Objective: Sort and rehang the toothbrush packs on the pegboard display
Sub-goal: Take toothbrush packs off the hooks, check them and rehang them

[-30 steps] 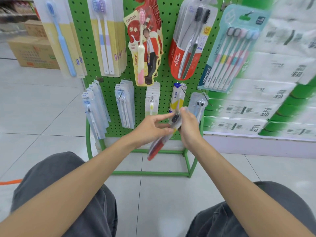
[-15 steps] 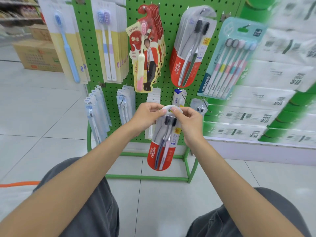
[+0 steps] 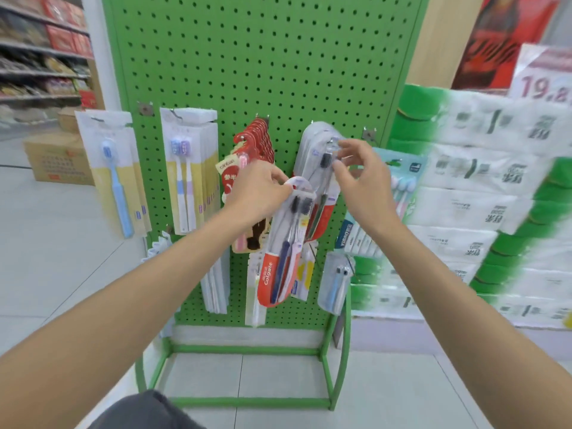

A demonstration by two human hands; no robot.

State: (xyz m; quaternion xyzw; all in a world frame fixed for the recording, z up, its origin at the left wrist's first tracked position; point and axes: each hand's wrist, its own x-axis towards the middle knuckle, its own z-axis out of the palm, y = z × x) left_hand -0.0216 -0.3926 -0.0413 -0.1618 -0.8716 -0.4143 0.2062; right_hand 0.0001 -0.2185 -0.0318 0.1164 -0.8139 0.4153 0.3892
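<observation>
- Up it went: half a second ago both hands held it low, now only the left hand point(image 3: 257, 193) has its grip pinched on the top of the red-and-clear Colgate two-brush blister pack point(image 3: 280, 243).
- Pack dangles tilted, just in front of the upper row.
- Right hand point(image 3: 362, 181) let go, and its grip now pinches the top of the hanging stack of matching Colgate packs point(image 3: 312, 140).
- Behind all that is the green metal pegboard point(image 3: 263, 57).

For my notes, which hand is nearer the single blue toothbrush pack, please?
Left: the left hand sits right of the blue toothbrush pack; the right hand is farther right.
</observation>
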